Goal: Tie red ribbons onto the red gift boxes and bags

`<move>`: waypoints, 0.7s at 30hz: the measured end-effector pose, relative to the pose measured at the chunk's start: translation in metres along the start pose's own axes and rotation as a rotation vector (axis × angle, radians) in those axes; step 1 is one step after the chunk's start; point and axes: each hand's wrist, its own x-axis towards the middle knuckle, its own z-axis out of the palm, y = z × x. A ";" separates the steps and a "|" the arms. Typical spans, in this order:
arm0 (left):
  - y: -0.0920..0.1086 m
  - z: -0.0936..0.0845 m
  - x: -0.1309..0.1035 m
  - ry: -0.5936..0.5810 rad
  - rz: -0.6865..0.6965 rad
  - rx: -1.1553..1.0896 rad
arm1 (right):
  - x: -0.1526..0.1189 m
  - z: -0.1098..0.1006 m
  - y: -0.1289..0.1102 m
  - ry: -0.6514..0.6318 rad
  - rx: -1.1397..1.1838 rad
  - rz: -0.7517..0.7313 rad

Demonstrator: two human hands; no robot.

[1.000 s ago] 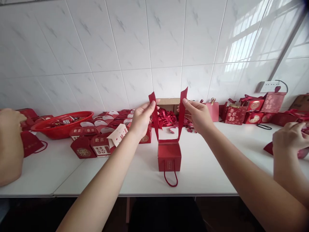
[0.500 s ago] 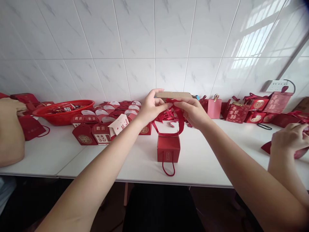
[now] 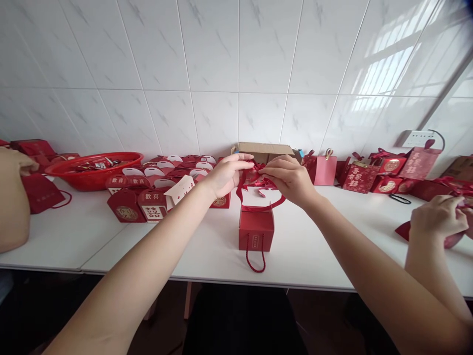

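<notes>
Above a small red gift box (image 3: 256, 228), my left hand (image 3: 229, 173) and my right hand (image 3: 290, 178) both pinch a dark red ribbon (image 3: 280, 201). The ribbon runs down from my fingers in a loop to the back top edge of the box. My fingertips almost meet, and the part of the ribbon between them is bunched and partly hidden. The box stands on the white table (image 3: 207, 246), and its red cord handle (image 3: 256, 269) hangs down the near side onto the tabletop.
Several red and white candy boxes (image 3: 153, 203) stand to the left, by a red basin (image 3: 94, 173) of wrapped sweets. Behind my hands is a cardboard box (image 3: 264, 148). Red gift bags (image 3: 325, 169) line the wall at right. Co-workers' hands (image 3: 439, 217) and arms (image 3: 14, 197) show at both sides.
My hands have shifted slightly lower and turned, with the ribbon still between them. Its right side now bows further outward. The view has tilted a little.
</notes>
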 end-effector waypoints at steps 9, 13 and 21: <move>-0.002 0.003 -0.007 -0.017 0.147 0.061 | -0.003 0.010 -0.003 0.141 -0.032 0.042; -0.005 0.004 -0.006 -0.016 0.210 0.203 | -0.005 0.012 -0.005 0.170 0.010 0.060; -0.011 0.001 -0.007 0.049 0.470 0.634 | -0.009 0.011 -0.014 0.188 0.191 0.277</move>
